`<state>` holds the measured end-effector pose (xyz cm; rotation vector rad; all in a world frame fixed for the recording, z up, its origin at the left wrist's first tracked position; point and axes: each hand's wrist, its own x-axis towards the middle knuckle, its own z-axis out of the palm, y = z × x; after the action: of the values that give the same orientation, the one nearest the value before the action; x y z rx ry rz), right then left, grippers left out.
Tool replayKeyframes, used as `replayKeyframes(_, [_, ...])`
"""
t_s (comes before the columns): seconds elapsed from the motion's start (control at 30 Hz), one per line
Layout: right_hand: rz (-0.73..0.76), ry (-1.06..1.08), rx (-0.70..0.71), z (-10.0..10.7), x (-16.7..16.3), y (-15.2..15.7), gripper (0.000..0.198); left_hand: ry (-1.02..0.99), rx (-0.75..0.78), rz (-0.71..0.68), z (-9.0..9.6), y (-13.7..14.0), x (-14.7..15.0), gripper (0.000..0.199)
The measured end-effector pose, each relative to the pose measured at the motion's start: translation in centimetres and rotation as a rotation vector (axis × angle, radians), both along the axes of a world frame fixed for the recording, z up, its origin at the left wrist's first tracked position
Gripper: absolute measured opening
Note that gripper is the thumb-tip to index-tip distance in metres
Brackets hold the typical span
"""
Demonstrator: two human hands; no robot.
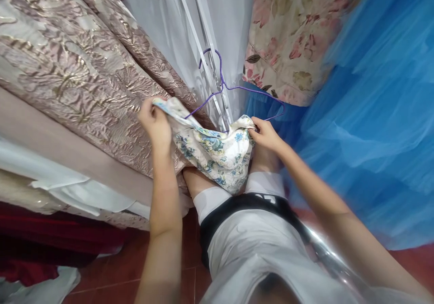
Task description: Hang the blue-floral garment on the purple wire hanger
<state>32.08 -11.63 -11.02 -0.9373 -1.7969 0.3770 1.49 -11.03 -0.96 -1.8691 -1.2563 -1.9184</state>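
Note:
A white garment with blue and green flowers (220,152) hangs between my hands above my lap. My left hand (155,118) is closed on its edge at the left, holding that side up. At the right, my right hand (265,131) pinches the opposite edge of the garment. Behind the fabric is a purple wire hanger (222,83), its hook pointing away from me. One arm of the hanger passes behind the garment on the left; the other ends near my right hand. The hanger's lower part is partly hidden.
Pinkish brocade fabric (77,69) hangs close on the left. To the right hangs blue tulle (376,128), with a floral cloth (298,33) farther back. White metal bars (203,33) stand behind the hanger. Dark red cloth (50,236) lies low on the left, over red floor tiles (108,272).

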Motion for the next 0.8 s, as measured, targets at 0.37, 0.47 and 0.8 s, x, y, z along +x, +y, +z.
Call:
replayKeyframes(0.37, [0.085, -0.015, -0.014, 0.1, -0.4, -3.0, 0.018, 0.240, -0.181, -0.014, -1.3, 0.9, 6.7, 0.033])
replayKeyframes(0.47, [0.026, 0.101, 0.109, 0.2, 1.0, -3.5, 0.020, 0.264, -0.241, 0.018, -1.5, 1.8, 5.4, 0.031])
replayKeyframes(0.8, [-0.464, 0.404, 0.238, 0.3, 8.0, 1.0, 0.030, 0.319, -0.220, 0.073, -2.4, 2.0, 3.7, 0.039])
